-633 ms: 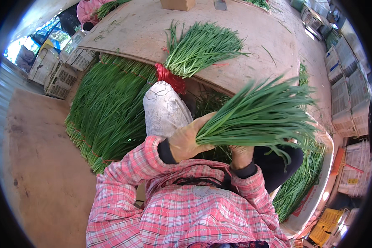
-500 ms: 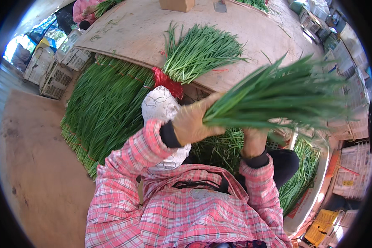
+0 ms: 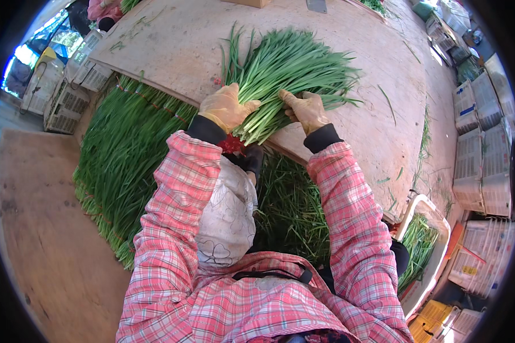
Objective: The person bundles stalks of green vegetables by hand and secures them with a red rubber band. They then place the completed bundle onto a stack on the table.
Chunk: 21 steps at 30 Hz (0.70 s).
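Observation:
A loose bunch of green garlic chives (image 3: 303, 63) lies on the wooden table, pale stem ends toward me and leaves fanned to the far right. My left hand (image 3: 226, 108), in a tan glove, closes on the left side of the stems, thumb on top. At the bunch's right side my gloved right hand (image 3: 308, 111) is closed, fingers curled against the stems. Red ties (image 3: 230, 144) hang at the table edge beneath my left hand, partly hidden by it. Tied chive bundles (image 3: 131, 154) are stacked left of the table.
Loose chives fill a white crate (image 3: 420, 208) at my right. More loose greens (image 3: 289, 200) lie below the table edge. Stacked white crates (image 3: 469, 166) line the right side. A cardboard box (image 3: 249, 2) sits at the far table edge; another person's pink sleeve (image 3: 104, 9) shows far left.
The bunch that my left hand held in the air at right is now down on the table with the chives there. My right hand has come up from below to the stems.

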### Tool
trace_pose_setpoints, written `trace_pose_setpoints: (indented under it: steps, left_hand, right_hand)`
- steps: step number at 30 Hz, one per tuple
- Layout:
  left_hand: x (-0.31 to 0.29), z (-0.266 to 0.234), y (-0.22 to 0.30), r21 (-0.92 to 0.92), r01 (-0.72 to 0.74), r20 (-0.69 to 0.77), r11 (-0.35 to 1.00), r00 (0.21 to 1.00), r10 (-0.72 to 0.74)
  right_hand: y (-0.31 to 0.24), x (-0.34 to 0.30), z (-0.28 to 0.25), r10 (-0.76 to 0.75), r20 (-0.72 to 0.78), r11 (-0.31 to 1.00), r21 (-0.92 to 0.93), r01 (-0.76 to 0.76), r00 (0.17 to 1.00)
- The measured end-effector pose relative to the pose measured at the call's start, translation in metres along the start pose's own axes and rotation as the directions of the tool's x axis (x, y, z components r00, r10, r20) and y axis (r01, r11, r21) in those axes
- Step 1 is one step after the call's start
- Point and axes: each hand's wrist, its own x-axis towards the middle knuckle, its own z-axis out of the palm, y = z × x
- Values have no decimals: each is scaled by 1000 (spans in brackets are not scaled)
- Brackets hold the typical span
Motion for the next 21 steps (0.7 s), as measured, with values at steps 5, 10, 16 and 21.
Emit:
trace_pose_setpoints:
  steps: [5, 10, 16, 21]
  left_hand:
    - [10, -15, -17, -77, -99, 80, 992, 991, 105]
    - [22, -23, -39, -295, -147, 133, 944, 972, 193]
    - [20, -30, -14, -356, -39, 153, 934, 983, 99]
    - [-3, 3, 26, 205, -148, 36, 968, 989, 143]
  right_hand:
    - [6, -3, -9, -13, 32, 999, 32, 12, 999]
    - [8, -1, -15, -110, -35, 963, -252, 97, 993]
    - [7, 3, -3, -182, -14, 977, -119, 179, 983]
    - [17, 24, 13, -228, -42, 957, -191, 217, 973]
